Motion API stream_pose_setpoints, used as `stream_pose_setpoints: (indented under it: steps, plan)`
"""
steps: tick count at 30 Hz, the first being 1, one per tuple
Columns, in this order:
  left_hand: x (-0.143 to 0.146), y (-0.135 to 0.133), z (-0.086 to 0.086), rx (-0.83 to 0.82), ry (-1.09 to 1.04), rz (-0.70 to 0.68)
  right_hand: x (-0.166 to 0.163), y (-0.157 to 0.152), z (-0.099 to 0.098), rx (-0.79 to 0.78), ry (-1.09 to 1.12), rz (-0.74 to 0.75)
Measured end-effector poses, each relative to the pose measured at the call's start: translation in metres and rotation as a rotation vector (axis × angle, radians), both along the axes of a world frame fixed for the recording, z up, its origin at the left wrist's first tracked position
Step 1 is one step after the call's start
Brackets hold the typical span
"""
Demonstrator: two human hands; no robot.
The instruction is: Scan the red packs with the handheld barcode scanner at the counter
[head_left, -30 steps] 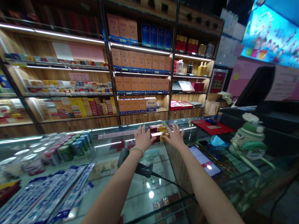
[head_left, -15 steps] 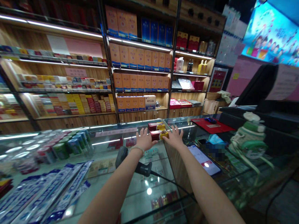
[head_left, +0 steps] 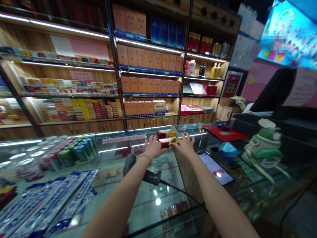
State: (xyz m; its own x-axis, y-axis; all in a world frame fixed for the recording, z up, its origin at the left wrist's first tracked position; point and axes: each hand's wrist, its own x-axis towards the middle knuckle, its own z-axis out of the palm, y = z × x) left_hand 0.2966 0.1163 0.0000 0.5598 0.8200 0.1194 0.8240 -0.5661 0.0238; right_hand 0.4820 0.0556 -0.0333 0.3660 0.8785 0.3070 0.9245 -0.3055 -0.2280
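Two small stacks of red-and-yellow packets (head_left: 165, 142) rest one behind the other on the glass counter. To their left is my left hand (head_left: 153, 148), fingers spread, its thumb pointing in toward the nearer stack. My right hand (head_left: 185, 145) is on the other side, fingers apart, with its thumb at the right end of the nearer stack; whether it presses there I cannot tell. Neither hand is closed around anything. Under my left forearm lies a dark handheld barcode scanner (head_left: 151, 177), partly covered, its cable running right beneath my right arm.
Long blue-and-white packets (head_left: 56, 201) and rows of cans (head_left: 80, 152) stand on the counter at left. At right are a phone (head_left: 218, 168), a red mat (head_left: 223, 134), a green bottle (head_left: 266, 145) and a dark monitor (head_left: 269, 89). Stocked shelves (head_left: 151, 96) line the wall behind.
Both hands hold almost the same place and spread beside the packets. The view has shifted very slightly; nothing was picked up or let go.
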Motion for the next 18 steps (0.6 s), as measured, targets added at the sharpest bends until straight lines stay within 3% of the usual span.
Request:
stream_pose_setpoints:
  steps: [9,18]
  plan:
    - [-0.002,-0.002,0.01,-0.014,-0.053,0.026,0.002,0.002,-0.002,0.178,0.003,-0.013]
    - [-0.015,-0.018,0.048,0.128,-0.247,0.095,-0.007,0.012,0.022,0.551,0.044,-0.035]
